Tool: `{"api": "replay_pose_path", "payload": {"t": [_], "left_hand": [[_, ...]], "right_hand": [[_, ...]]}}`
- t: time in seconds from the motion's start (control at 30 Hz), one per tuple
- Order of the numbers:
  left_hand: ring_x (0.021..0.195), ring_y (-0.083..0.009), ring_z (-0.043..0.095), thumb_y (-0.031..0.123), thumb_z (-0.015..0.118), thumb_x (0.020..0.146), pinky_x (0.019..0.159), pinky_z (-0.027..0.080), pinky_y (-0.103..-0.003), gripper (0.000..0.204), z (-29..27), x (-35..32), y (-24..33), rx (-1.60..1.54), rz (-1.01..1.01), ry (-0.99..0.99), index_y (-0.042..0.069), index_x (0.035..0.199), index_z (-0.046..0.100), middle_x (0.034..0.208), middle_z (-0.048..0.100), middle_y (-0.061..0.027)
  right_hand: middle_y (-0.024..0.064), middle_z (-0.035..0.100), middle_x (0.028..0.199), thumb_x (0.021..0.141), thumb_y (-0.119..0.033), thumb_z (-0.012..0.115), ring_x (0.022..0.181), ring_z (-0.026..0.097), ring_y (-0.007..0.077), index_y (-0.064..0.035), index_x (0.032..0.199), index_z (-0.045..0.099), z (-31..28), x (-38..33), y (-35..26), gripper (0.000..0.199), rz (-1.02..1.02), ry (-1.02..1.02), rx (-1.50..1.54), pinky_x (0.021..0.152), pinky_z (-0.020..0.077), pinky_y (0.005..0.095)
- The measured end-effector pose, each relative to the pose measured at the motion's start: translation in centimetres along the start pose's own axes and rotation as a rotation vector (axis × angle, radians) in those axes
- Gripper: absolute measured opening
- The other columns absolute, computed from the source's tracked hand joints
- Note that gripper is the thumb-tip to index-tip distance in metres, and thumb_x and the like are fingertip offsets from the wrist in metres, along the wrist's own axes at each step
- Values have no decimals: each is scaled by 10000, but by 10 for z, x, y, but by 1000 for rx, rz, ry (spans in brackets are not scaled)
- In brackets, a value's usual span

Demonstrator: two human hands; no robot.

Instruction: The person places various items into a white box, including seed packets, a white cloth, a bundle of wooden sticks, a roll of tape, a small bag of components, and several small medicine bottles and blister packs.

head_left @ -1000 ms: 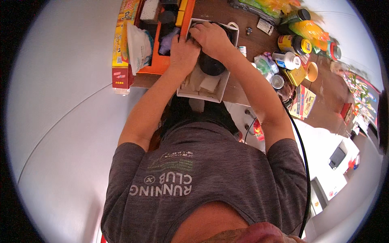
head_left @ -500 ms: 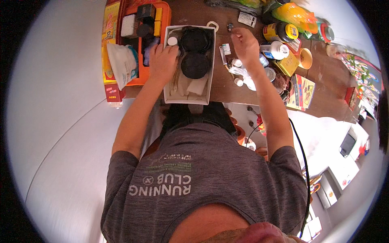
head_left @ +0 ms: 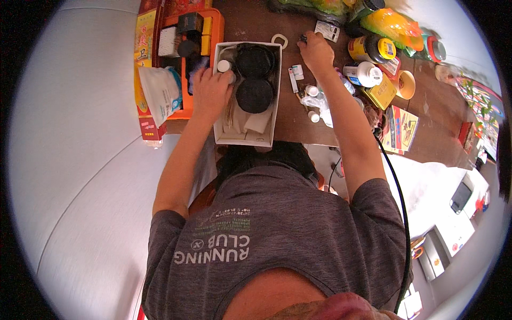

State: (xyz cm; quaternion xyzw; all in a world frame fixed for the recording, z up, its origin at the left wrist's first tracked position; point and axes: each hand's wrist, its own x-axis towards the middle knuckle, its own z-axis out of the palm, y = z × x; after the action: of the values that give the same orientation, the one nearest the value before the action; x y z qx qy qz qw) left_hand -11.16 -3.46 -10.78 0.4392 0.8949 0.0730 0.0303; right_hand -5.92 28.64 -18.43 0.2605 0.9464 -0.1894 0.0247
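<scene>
right hand (head_left: pixel 317 55) away from white box (head_left: pixel 242 142), now at small dark object (head_left: pixel 303 39)

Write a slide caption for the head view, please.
Left hand at the rim of a white box with two round black items; right hand at a small dark object on the brown table.

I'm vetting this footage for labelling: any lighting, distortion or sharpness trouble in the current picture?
Head view, distortion: black corners, and the leafy plant near the right rim looks skewed; head view, lighting: the white surface at lower right nearly washes out; head view, sharpness: white box, left hand and right hand read fairly clearly, but the dark thing at the right fingertips is too small to identify.
</scene>
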Motion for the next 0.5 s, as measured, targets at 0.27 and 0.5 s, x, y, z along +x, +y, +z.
{"api": "replay_pose_path", "payload": {"t": [0.27, 0.5], "left_hand": [[1148, -303, 576, 236, 741, 833, 1092, 355, -502, 369, -2, -5, -2, -7, 26, 50, 110, 1166, 645, 1067, 689, -85], [1210, -331, 548, 269, 720, 882, 1134, 312, -517, 399, -7, -8, -2, -41, 8, 38, 82, 1225, 637, 1175, 680, -102]], "right_hand": [[190, 607, 1217, 851, -415, 752, 1091, 619, 411, -65, 1156, 622, -7, 13, 20, 482, 111, 352, -100, 893, 549, 510], [229, 644, 1179, 872, -498, 721, 1134, 604, 419, -1, 1129, 663, -18, 28, 31, 563, 123, 145, -253, 946, 526, 516]]}}
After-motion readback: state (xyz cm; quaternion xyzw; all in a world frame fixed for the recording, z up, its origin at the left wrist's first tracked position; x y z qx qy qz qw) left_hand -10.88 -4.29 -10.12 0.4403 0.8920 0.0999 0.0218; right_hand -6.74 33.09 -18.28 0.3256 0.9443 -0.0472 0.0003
